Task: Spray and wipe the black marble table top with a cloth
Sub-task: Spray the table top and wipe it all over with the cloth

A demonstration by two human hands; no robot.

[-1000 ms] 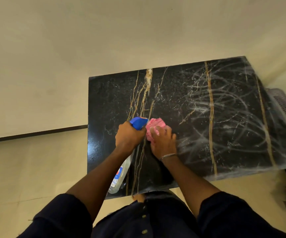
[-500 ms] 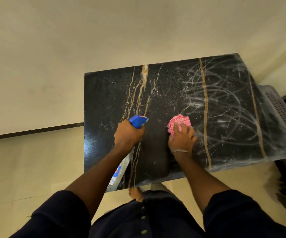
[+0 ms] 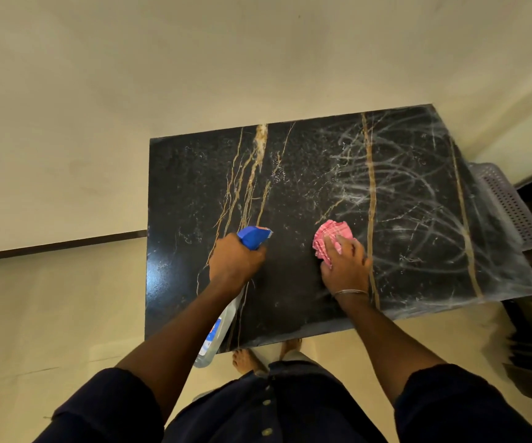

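The black marble table top [image 3: 194,187] with gold veins fills the middle of the view. Its right half carries whitish curved smear streaks. My left hand [image 3: 234,262] grips a clear spray bottle [image 3: 218,330] by its neck, the blue trigger head [image 3: 255,237] pointing right over the marble. My right hand [image 3: 344,263] presses a bunched pink checked cloth [image 3: 330,236] onto the table, near a gold vein at centre right. The fingers cover the cloth's near part.
A pale perforated plastic basket [image 3: 504,203] stands against the table's right edge. A cream wall runs behind the table, with a dark skirting strip [image 3: 56,243] at the left. My bare feet [image 3: 245,359] stand on the beige floor at the table's near edge.
My right hand has slid the pink cloth to the right, away from the spray bottle, and then slightly further. The left hand with the bottle has stayed almost still.
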